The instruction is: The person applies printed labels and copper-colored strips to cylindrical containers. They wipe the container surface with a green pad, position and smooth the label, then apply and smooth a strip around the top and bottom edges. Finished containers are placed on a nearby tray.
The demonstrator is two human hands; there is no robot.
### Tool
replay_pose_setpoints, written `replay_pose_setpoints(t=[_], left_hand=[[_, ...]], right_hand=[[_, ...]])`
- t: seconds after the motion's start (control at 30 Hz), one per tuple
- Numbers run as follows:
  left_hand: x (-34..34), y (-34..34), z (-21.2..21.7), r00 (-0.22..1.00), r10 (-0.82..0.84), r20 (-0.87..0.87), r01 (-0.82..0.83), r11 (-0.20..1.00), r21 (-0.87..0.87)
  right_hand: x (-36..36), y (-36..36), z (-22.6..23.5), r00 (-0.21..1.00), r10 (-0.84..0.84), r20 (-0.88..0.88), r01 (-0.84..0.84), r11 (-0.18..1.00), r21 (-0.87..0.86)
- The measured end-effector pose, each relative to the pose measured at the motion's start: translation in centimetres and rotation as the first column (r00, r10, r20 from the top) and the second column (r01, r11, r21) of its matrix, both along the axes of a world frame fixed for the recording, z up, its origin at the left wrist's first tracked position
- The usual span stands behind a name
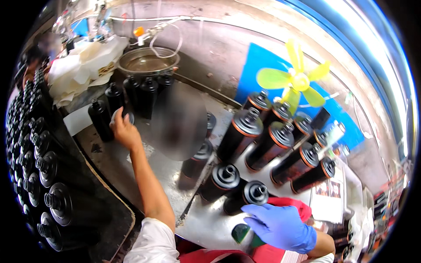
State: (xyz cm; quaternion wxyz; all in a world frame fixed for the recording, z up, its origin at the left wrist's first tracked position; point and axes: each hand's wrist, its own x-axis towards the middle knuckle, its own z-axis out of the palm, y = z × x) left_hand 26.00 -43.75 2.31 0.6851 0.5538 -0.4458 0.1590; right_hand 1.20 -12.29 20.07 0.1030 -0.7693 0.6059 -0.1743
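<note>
The bare left hand [125, 131] reaches toward the desk's [206, 219] far left corner, grip pinching a small round cap [118, 115] beside black bottles [103, 118]. At the near edge, the blue-gloved right hand [280, 225] has its grip curled around a green-topped black bottle [242, 233].

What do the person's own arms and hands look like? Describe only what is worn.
The left hand is bare, its forearm uncovered up to a short white sleeve. The right hand wears a blue disposable glove ending at the wrist; the forearm beyond it is bare.
</note>
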Motion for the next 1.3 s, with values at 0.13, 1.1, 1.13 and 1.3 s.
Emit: replay_pose_setpoints(t=[0.13,1.1,1.13,1.3], left_hand=[[-4.8,10.7,2.9,0.997,-0.074,-0.036,0.076,0.996,0.044],[-37.9,35.3,2.1,-0.118,-0.989,-0.089,0.771,-0.147,0.619],[-36.8,35.7,1.8,-0.062,-0.993,-0.104,0.816,-0.110,0.568],[-28.9,39.6,-1.1,-0.098,-0.862,-0.498,0.768,-0.383,0.513]], right_hand=[[-5.5,9.1,-4.0,0.946,-0.306,0.110,0.301,0.952,0.058],[-58.9,25.4,-18.3,0.106,-0.990,0.091,0.986,0.093,-0.137],[-57.7,24.3,-17.7,0.154,-0.988,0.009,0.984,0.152,-0.088],[-61.6,25.2,-19.8,0.313,-0.922,0.227,0.947,0.323,0.005]])
